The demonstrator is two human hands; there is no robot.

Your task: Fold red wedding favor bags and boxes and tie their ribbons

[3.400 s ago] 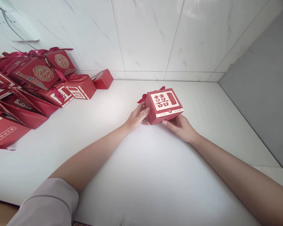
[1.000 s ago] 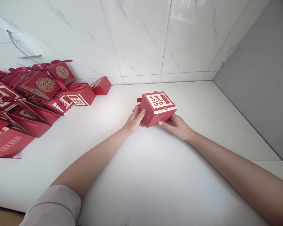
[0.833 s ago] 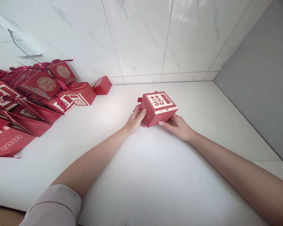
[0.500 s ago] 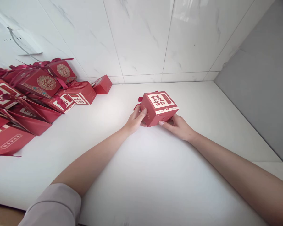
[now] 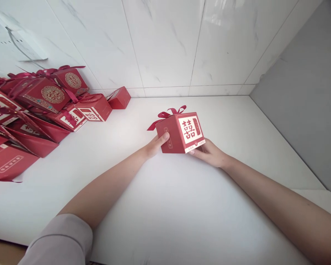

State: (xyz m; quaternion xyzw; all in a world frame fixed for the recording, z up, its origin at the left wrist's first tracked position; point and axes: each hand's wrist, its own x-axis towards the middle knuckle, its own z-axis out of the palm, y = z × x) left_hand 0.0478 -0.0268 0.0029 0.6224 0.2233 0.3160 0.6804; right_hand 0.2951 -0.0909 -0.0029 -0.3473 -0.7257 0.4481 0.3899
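Between both hands is a red gift box (image 5: 170,134) with a white printed panel, a double-happiness character in red and a dark red ribbon bow (image 5: 169,113) at its top. My left hand (image 5: 155,145) is closed on its left side, the thumb lying across the red face and the other fingers hidden behind. My right hand (image 5: 209,152) grips the lower right, its thumb under the front edge and some fingers out of sight. The box is tilted, with its printed panel turned toward the right front.
At the left, against the wall, is a heap of similar red gift boxes (image 5: 42,95) with ribbons. A small red box (image 5: 119,98) lies at the heap's right end. Behind the white table (image 5: 165,206) stands a tiled wall (image 5: 165,48); a grey panel (image 5: 306,92) bounds the right.
The gift box has been tipped in my hands: its printed panel, which faced up, now faces the right front. The ribbon bow has come into fuller view on top.
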